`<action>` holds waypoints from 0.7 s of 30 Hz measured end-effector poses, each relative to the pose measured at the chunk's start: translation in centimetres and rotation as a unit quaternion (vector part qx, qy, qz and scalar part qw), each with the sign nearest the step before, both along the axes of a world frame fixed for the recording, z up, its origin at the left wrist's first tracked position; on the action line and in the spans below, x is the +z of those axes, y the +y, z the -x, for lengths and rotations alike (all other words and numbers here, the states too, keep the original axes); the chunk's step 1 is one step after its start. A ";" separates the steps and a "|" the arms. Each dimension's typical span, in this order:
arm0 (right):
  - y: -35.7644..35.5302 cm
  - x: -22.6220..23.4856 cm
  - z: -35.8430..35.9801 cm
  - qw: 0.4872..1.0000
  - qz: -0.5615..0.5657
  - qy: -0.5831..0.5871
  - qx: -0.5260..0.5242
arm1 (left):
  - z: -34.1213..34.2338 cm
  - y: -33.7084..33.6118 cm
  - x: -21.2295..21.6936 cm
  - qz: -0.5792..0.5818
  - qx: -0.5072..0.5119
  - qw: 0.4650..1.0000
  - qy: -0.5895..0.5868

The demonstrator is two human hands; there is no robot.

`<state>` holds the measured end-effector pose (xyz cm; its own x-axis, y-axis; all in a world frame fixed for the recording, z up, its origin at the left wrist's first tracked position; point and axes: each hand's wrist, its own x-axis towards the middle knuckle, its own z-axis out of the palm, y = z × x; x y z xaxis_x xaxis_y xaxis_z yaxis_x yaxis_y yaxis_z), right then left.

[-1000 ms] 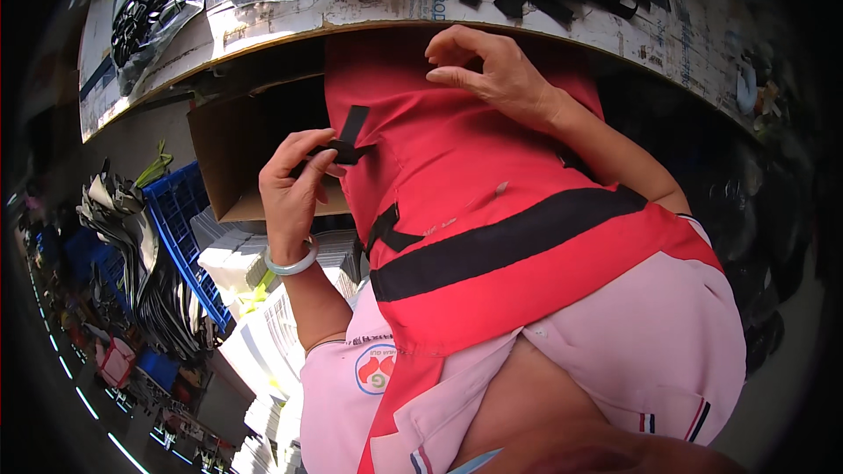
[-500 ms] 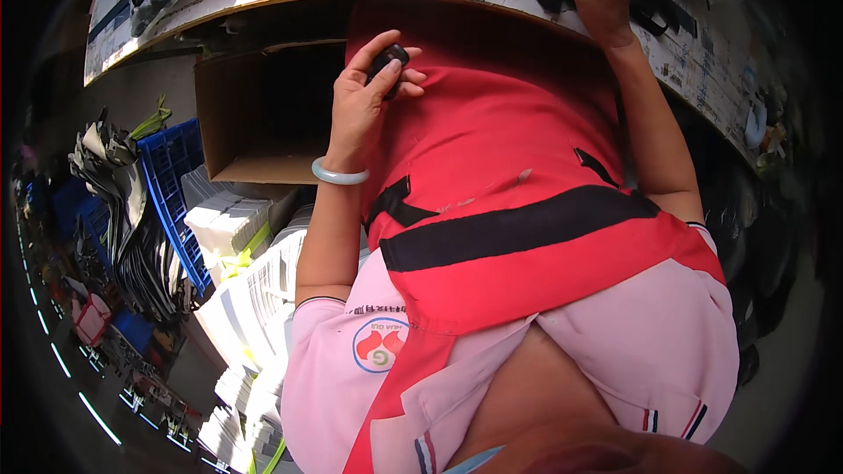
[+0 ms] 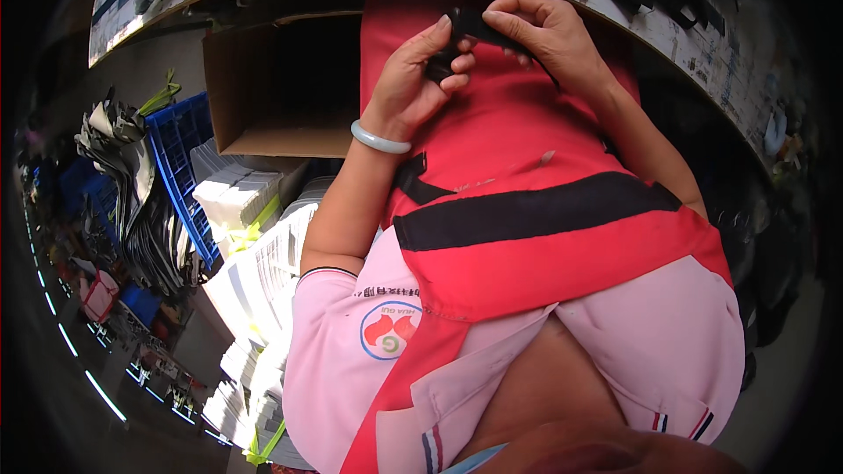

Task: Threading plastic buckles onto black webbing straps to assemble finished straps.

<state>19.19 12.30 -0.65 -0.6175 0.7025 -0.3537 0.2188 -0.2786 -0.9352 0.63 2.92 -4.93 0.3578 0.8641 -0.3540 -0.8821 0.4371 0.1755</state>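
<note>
Above the red apron (image 3: 518,123), the left hand (image 3: 406,83) curls its fingers around a small black piece (image 3: 441,64), likely firm and light, best cupped at its sides. Rightward, the black strip (image 3: 480,28), probably soft and limp, suits pinching; the right hand (image 3: 559,42) pinches it.

Blue crate (image 3: 178,158) beside tied white stacks (image 3: 230,200)

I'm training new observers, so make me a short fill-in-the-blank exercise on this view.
The strap in the right hand is coloured ____.
The bracelet circles the ____ arm.
Above and below the black band, the apron is coloured ____.
The crate beside the white stacks is coloured ____.
Missing words: black; left; red; blue.
</note>
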 end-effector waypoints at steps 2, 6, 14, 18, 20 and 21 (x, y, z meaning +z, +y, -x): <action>-0.1 0.4 0.5 1.000 0.006 0.015 0.011 | -0.2 -0.1 -0.1 -0.004 0.001 0.999 -0.039; 0.3 0.8 0.4 0.998 0.018 0.037 0.054 | -0.1 -0.1 -0.4 0.007 -0.019 0.996 -0.092; 0.2 -0.3 0.9 0.995 0.041 0.073 0.047 | -1.1 -0.4 -0.4 0.006 -0.026 0.997 0.078; 0.8 -2.4 0.4 0.990 -0.101 0.069 0.064 | -1.5 -0.2 -0.1 0.001 0.023 0.979 0.203; 1.6 -3.1 0.2 0.934 -0.339 0.097 0.055 | -1.4 -0.2 0.0 0.005 0.030 0.970 0.239; 1.3 -2.5 0.1 0.934 -0.338 0.097 0.057 | -1.5 -0.3 0.1 0.007 0.032 0.971 0.238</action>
<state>19.06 13.57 -3.11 -0.7092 0.6503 0.2725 0.0196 0.4045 -0.9143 2.16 2.60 -4.83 0.0969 0.8727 -0.4785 -0.7277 0.3901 0.5641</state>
